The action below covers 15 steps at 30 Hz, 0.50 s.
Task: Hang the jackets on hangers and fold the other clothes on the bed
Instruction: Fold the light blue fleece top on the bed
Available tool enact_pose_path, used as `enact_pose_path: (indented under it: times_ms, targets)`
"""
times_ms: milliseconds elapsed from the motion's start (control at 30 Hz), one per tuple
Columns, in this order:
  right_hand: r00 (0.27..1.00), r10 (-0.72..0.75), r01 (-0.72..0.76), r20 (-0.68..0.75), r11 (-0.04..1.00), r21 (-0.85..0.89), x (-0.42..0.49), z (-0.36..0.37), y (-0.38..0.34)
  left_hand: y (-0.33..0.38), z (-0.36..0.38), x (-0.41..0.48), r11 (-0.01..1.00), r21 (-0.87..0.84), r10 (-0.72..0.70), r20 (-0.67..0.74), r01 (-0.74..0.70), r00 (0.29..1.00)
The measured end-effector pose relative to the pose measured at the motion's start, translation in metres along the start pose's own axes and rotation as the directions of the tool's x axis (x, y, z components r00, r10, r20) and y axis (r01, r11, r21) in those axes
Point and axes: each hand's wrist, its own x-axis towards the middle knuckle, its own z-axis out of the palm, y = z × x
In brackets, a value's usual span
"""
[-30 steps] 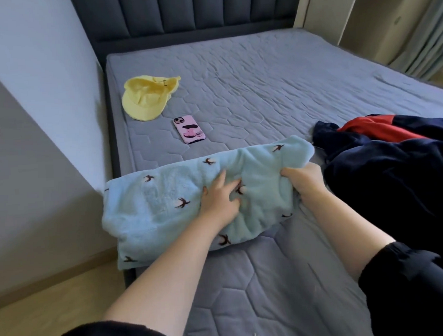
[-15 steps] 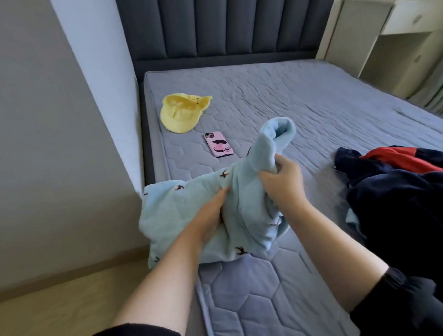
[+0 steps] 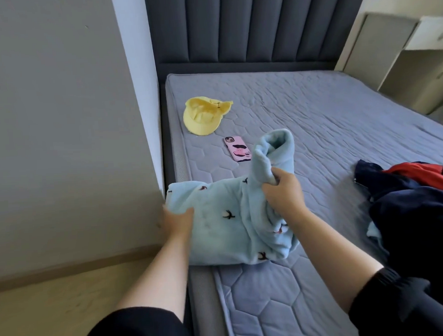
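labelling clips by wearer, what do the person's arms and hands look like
Black long sleeves are pushed up toward the elbows, the left sleeve and the right sleeve, the right one ending in a gathered cuff. The left hand and right hand are bare: no gloves, rings or watch show.

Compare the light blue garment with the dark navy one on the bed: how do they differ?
The light blue garment is pale with small dark bird motifs; the dark navy garment is plain with a red part. Both hands grip the light blue garment, the left hand at its edge, the right hand lifting one end; the dark navy garment lies untouched in a heap. Both rest on the bed.
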Motion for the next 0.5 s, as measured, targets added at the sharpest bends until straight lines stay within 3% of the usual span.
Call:
enact_pose_path:
  times_ms: [100, 267, 400, 500]
  targets:
    - [1.0, 0.018, -0.018, -0.008, 1.0, -0.02, 0.002, -0.001, 0.005, -0.018, 0.0, 0.007, 0.963, -0.154, -0.2, 0.148, 0.223, 0.969]
    - [0.989, 0.055, -0.058, -0.137, 0.998, -0.015, 0.002, -0.007, 0.013, -0.005, -0.01, 0.014, 0.958, -0.109, -0.223, 0.297, 0.265, 0.928]
    - [0.964, 0.057, -0.064, -0.258, 0.998, -0.016, 0.008, -0.031, 0.003, 0.03, -0.005, -0.012, 0.956, -0.206, -0.108, 0.42, 0.21, 0.901]
    - [0.931, -0.045, 0.006, -0.362, 0.994, -0.109, 0.02, -0.062, -0.015, 0.044, 0.011, -0.041, 0.909, -0.347, -0.016, 0.522, 0.23, 0.853]
